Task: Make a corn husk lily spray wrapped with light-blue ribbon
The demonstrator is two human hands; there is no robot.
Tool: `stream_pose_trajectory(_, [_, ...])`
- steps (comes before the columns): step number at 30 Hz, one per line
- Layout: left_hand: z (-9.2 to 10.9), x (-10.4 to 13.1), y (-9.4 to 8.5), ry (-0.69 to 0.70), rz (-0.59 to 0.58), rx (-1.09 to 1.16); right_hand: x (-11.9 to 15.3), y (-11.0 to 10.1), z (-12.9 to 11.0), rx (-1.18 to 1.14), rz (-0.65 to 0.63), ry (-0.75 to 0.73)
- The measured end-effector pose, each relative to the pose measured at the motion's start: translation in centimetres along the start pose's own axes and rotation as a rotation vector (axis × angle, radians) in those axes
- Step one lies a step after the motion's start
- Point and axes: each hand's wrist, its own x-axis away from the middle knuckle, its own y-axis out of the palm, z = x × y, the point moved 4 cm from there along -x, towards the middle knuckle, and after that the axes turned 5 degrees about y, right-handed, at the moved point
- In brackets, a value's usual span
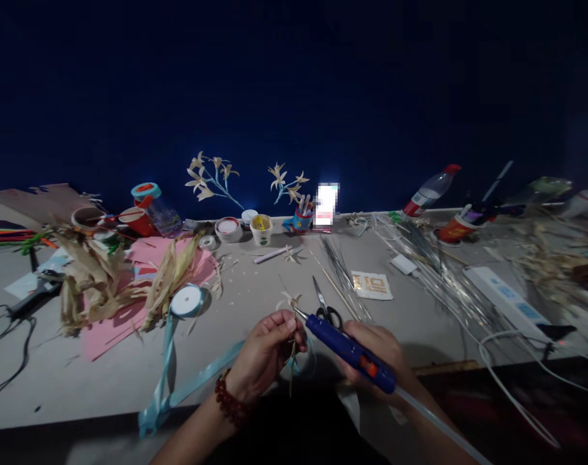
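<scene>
My left hand point(269, 345) pinches a thin stem topped by a small pale flower point(291, 300) made of dried husk. My right hand point(378, 349) is wrapped round a blue hot glue gun point(345, 349), with a glue stick point(434, 420) trailing from its back end. The metal nozzle lies right at the flower's base; whether it touches cannot be made out. Just beyond the glue gun, black-handled scissors point(323, 303) lie on the table. A light blue ribbon point(207, 374) runs from its spool point(187, 301) towards my left hand.
Dried corn husks point(93, 278) lie on pink paper point(114, 329) at the left. Metal wires point(340, 268) and a white power strip point(507, 303) with cables are at the right. Finished flower sprays point(216, 177), small tubs point(262, 230) and a tilted bottle point(430, 190) line the back edge.
</scene>
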Motion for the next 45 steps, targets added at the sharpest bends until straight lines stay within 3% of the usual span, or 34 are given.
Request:
stream_pose_trajectory(10, [-0.03,0.02,0.06,-0.001,-0.009,0.021,0.21,0.10,0.62,0.053,0.037,-0.071])
stream_pose_trajectory(16, [-0.06,0.10,-0.05,-0.009,0.001,0.007,0.14,-0.06,0.44,0.054,-0.009,0.009])
stream_pose_trajectory(45, [0.20,0.07,0.28,0.017,-0.012,0.018,0.04,-0.24,0.26,-0.005,-0.020,-0.063])
